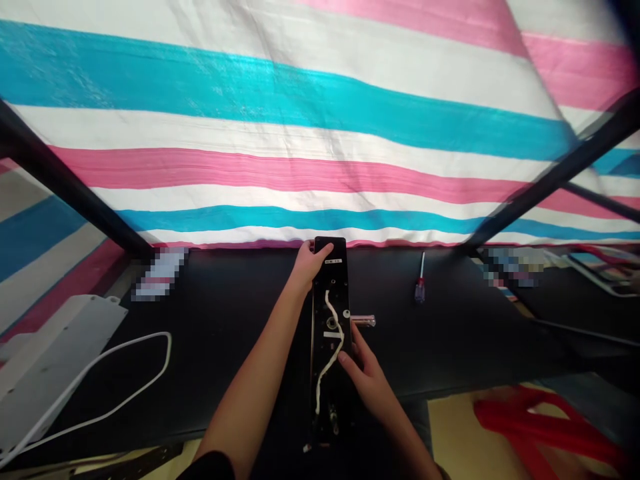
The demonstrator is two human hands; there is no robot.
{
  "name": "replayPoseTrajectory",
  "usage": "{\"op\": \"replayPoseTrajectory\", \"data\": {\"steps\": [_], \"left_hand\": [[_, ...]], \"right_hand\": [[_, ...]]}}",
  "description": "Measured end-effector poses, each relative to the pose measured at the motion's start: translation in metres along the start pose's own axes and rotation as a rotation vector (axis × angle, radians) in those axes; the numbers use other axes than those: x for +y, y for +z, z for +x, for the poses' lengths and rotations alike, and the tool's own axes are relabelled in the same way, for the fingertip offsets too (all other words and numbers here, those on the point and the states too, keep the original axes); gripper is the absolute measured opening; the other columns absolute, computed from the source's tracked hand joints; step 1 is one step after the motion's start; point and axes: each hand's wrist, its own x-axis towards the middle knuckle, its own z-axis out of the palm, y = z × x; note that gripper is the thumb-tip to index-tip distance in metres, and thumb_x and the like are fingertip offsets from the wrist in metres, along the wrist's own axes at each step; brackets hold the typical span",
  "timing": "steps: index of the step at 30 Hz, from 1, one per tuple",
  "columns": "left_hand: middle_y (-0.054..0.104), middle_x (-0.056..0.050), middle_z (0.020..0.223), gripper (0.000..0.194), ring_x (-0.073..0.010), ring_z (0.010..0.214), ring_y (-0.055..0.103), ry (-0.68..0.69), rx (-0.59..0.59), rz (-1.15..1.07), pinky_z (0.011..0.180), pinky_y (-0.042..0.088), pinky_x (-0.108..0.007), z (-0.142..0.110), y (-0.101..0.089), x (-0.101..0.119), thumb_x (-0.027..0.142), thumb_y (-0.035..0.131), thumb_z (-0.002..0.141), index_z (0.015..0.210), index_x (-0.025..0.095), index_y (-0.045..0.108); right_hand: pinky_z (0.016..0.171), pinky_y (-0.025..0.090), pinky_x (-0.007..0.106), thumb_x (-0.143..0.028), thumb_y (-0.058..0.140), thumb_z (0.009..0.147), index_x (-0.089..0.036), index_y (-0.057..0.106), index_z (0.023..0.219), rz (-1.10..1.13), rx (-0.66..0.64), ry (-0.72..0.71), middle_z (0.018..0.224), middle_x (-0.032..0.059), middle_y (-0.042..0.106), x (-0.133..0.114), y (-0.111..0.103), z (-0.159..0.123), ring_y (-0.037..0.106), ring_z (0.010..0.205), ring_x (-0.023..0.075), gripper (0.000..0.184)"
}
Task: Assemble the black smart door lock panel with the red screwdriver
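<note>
Both hands hold a long black panel point(324, 373), its length running away from me over the black table. A white cable point(333, 360) winds along its upper face, and a white label sits near its far end. My left hand point(311, 261) grips the far left edge, thumb lying across the top. Lower down, my right hand point(367, 373) holds the right edge, thumb on the face and fingers at the side, partly hidden. Just beyond those fingers, a clear-handled tool point(363, 321) lies on the table, partly covered by the panel.
A screwdriver point(420, 287) with a dark handle lies right on the black table point(225, 320). At left stand a white power strip-like housing point(75, 360) and its white cord point(167, 347). Black frame bars point(550, 173) and a striped sheet point(300, 147) bound the back. A red object point(540, 420) sits lower right.
</note>
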Motion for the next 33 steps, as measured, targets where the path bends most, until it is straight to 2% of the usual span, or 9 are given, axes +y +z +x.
{"op": "replayPoseTrajectory", "data": {"steps": [5, 9, 15, 20, 22, 25, 29, 31, 33], "left_hand": [[0.071, -0.011, 0.097, 0.045, -0.0222, 0.085, 0.069, 0.005, -0.004, -0.036, 0.078, 0.055, -0.034, 0.001, 0.000, -0.005, 0.040, 0.082, 0.072, 0.103, 0.015, 0.060], [0.071, -0.012, 0.101, 0.043, -0.0224, 0.088, 0.069, 0.027, -0.026, -0.054, 0.079, 0.055, -0.034, -0.003, 0.000, -0.005, 0.039, 0.080, 0.075, 0.105, 0.015, 0.060], [0.071, -0.009, 0.105, 0.059, -0.0212, 0.090, 0.070, 0.063, -0.082, -0.128, 0.083, 0.056, -0.035, -0.011, -0.002, -0.007, 0.032, 0.082, 0.072, 0.123, 0.020, 0.056], [0.071, -0.009, 0.104, 0.061, -0.0218, 0.091, 0.070, 0.065, -0.055, -0.122, 0.085, 0.056, -0.037, -0.011, -0.003, -0.010, 0.032, 0.084, 0.070, 0.124, 0.020, 0.057], [0.071, -0.010, 0.105, 0.061, -0.0222, 0.092, 0.070, 0.067, -0.048, -0.121, 0.086, 0.056, -0.038, -0.010, -0.003, -0.011, 0.032, 0.084, 0.070, 0.123, 0.020, 0.057], [0.071, -0.010, 0.107, 0.060, -0.0221, 0.094, 0.070, 0.082, -0.045, -0.119, 0.087, 0.056, -0.037, -0.010, -0.003, -0.011, 0.032, 0.083, 0.071, 0.124, 0.020, 0.057], [0.071, -0.011, 0.109, 0.058, -0.0221, 0.095, 0.070, 0.111, -0.050, -0.117, 0.087, 0.056, -0.037, -0.011, -0.003, -0.011, 0.031, 0.081, 0.073, 0.125, 0.019, 0.056], [0.071, -0.010, 0.108, 0.059, -0.0221, 0.095, 0.070, 0.111, -0.047, -0.124, 0.087, 0.056, -0.037, -0.011, -0.003, -0.012, 0.031, 0.082, 0.073, 0.125, 0.019, 0.056], [0.071, -0.010, 0.107, 0.059, -0.0221, 0.094, 0.070, 0.108, -0.041, -0.129, 0.086, 0.056, -0.037, -0.010, -0.003, -0.013, 0.032, 0.082, 0.072, 0.124, 0.019, 0.056]], "right_hand": [[0.115, 0.042, 0.043, -0.045, 0.067, 0.090, -0.028, 0.032, 0.156, 0.009, 0.001, 0.019, 0.150, 0.0063, 0.054, -0.001, -0.003, 0.003, 0.053, 0.135, 0.0246, 0.076], [0.111, 0.045, 0.045, -0.045, 0.070, 0.088, -0.025, 0.043, 0.149, -0.016, 0.027, 0.029, 0.138, 0.0089, 0.064, -0.006, -0.002, 0.004, 0.058, 0.129, 0.0265, 0.070], [0.104, 0.051, 0.045, -0.044, 0.072, 0.085, -0.025, 0.049, 0.143, -0.002, 0.072, 0.054, 0.125, 0.0089, 0.070, -0.006, 0.001, 0.003, 0.068, 0.113, 0.0265, 0.065], [0.101, 0.054, 0.046, -0.045, 0.067, 0.088, -0.027, 0.049, 0.143, -0.053, 0.085, 0.022, 0.123, 0.0092, 0.071, -0.005, 0.006, 0.005, 0.068, 0.113, 0.0273, 0.061], [0.103, 0.053, 0.046, -0.042, 0.065, 0.090, -0.028, 0.036, 0.152, -0.146, 0.128, -0.067, 0.129, 0.0106, 0.066, -0.007, 0.010, 0.005, 0.065, 0.118, 0.0263, 0.069], [0.106, 0.050, 0.050, -0.033, 0.067, 0.089, -0.032, 0.018, 0.159, -0.441, 0.229, -0.336, 0.146, 0.0133, 0.049, -0.015, 0.013, 0.008, 0.054, 0.131, 0.0275, 0.085], [0.112, 0.040, 0.060, -0.019, 0.061, 0.090, -0.040, 0.043, 0.149, -0.874, 0.147, -0.632, 0.163, 0.0083, 0.021, -0.029, 0.011, 0.014, 0.030, 0.148, 0.0351, 0.065], [0.114, 0.035, 0.064, -0.015, 0.059, 0.091, -0.040, 0.057, 0.139, -0.983, 0.078, -0.707, 0.165, 0.0051, 0.019, -0.034, 0.011, 0.018, 0.023, 0.151, 0.0375, 0.054], [0.114, 0.035, 0.064, -0.012, 0.058, 0.091, -0.038, 0.064, 0.131, -0.994, 0.078, -0.782, 0.162, 0.0056, 0.027, -0.037, 0.010, 0.020, 0.025, 0.150, 0.0372, 0.048]]}}
